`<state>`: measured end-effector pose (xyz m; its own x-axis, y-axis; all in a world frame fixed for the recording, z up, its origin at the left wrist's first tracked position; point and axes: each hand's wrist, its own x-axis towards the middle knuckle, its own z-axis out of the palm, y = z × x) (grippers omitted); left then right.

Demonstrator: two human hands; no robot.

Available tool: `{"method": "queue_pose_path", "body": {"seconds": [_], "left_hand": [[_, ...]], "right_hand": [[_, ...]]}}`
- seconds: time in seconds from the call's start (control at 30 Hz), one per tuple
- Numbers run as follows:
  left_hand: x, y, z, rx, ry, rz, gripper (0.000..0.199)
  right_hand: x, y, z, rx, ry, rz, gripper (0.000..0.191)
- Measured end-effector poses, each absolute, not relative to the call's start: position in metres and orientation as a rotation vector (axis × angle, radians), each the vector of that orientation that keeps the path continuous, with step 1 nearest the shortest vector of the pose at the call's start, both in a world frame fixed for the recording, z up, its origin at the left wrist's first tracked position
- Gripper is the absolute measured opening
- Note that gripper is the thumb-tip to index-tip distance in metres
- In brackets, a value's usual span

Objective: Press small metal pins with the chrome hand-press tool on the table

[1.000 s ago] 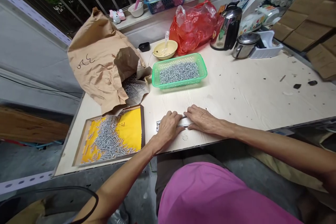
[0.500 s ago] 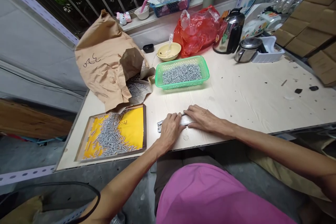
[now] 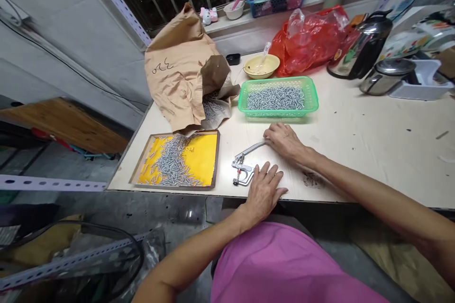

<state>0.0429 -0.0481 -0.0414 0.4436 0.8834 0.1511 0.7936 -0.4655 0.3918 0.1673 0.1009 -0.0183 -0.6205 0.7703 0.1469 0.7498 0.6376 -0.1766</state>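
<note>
Metal hand pliers (image 3: 248,169) lie on the counter (image 3: 337,147), on the person's side of the green basket (image 3: 277,113), toward its left end. Handles splayed wide. Left hand (image 3: 263,191): palm down, fingers spread and mostly straight, over the lower handle, no wrap visible. Right hand (image 3: 286,141): fingers bent at the tip of the upper handle (image 3: 254,147); can't tell how firmly it grips (fingertips hide the contact). Handling guess: moderate weight for its size, rigid, not fragile, bare metal maybe a bit slick. Coil spring (image 3: 241,158) near the pivot should push back when squeezed. Best hold: both handles, well out toward the ends for leverage, skin clear of spring and C-shaped head (image 3: 249,180).
</note>
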Motion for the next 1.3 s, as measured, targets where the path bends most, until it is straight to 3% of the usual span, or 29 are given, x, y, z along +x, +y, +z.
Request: {"method": "queue_pose_path", "body": {"seconds": [0.2, 0.37, 0.47, 0.6, 0.7, 0.8, 0.9, 1.0, 1.3], "left_hand": [[0.045, -0.05, -0.05, 2.327, 1.451, 0.448, 0.032], [0.048, -0.059, -0.062, 2.312, 1.461, 0.37, 0.041], [0.047, -0.061, -0.063, 2.34, 1.409, 0.425, 0.041], [0.023, -0.057, -0.045, 2.394, 1.443, 0.617, 0.029], [-0.027, -0.049, -0.019, 2.284, 1.829, 0.699, 0.021], [-0.095, -0.042, 0.004, 2.025, 2.425, 0.485, 0.021], [-0.154, -0.04, 0.013, 1.771, 2.804, 0.141, 0.021], [-0.184, -0.038, 0.008, 1.663, 2.89, -0.065, 0.024], [-0.183, -0.027, 0.006, 1.69, 2.638, -0.071, 0.017]], "right_hand": [[0.103, 0.06, -0.005, -0.425, -3.001, 0.244, 0.01], [0.063, 0.041, -0.022, -0.182, -2.984, 0.132, 0.013], [0.052, 0.041, -0.01, -0.199, -2.808, 0.146, 0.014], [0.074, 0.068, 0.041, -0.39, -2.529, 0.036, 0.018], [0.109, 0.107, 0.079, -0.675, -2.432, -0.293, 0.019], [0.14, 0.136, 0.093, -0.983, -2.378, -0.461, 0.023], [0.157, 0.137, 0.082, -1.042, -2.367, -0.287, 0.032], [0.162, 0.117, 0.055, -0.935, -2.403, -0.083, 0.033], [0.186, 0.075, 0.014, -0.879, -2.416, 0.213, 0.028]]}}
